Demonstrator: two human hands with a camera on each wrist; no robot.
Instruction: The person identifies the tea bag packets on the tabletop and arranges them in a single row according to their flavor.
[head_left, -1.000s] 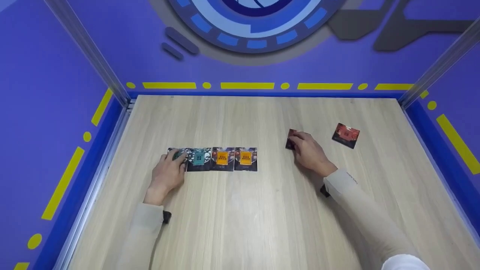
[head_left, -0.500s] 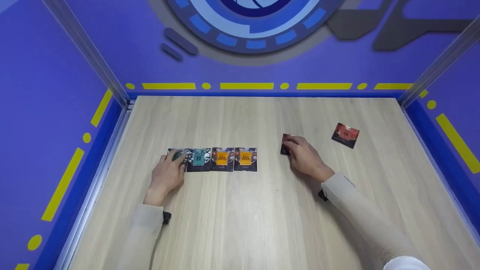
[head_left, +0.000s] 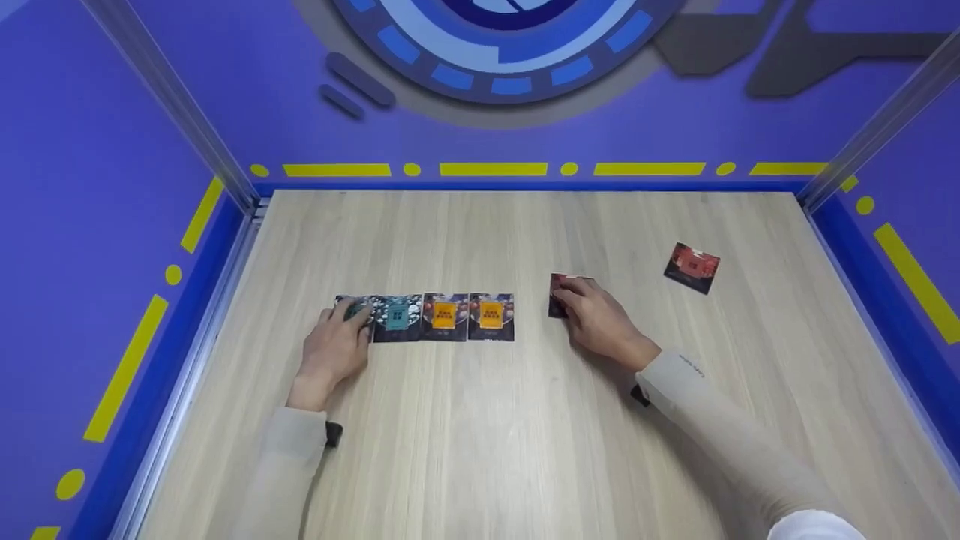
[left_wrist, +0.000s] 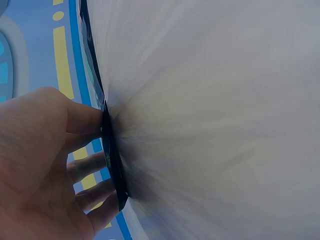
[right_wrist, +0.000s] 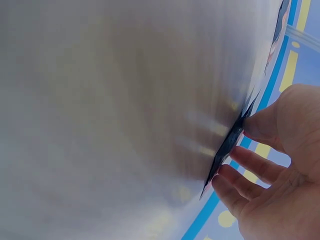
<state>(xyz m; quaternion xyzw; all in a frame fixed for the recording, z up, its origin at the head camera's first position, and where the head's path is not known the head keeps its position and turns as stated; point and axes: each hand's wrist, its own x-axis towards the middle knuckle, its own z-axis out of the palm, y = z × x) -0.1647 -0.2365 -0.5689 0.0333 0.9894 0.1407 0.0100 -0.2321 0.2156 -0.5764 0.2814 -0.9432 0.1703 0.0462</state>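
Note:
On the left of the table, my left hand [head_left: 336, 343] rests its fingers on the end sachet [left_wrist: 114, 160] of a row of flat, glossy square sachets. Beside it lie a teal-and-black sachet [head_left: 397, 318] and two with orange labels, [head_left: 445, 316] the middle one and the row's right end sachet [head_left: 491, 316]. My right hand [head_left: 600, 319] presses its fingertips on a dark red sachet [right_wrist: 227, 142], a short gap to the right of the row. Its fingers hide much of that sachet in the head view. Thumb and fingers are spread along the sachet in each wrist view.
Another red-and-black sachet [head_left: 691, 268] lies tilted at the back right of the wood-grain table [head_left: 480, 427]. Blue panels with yellow marks [head_left: 493, 169] wall the table at the back and both sides, with metal posts at the corners.
My right hand has slid the dark red sachet left and slightly nearer, toward the row. My left hand and the sachets in the row have stayed in place.

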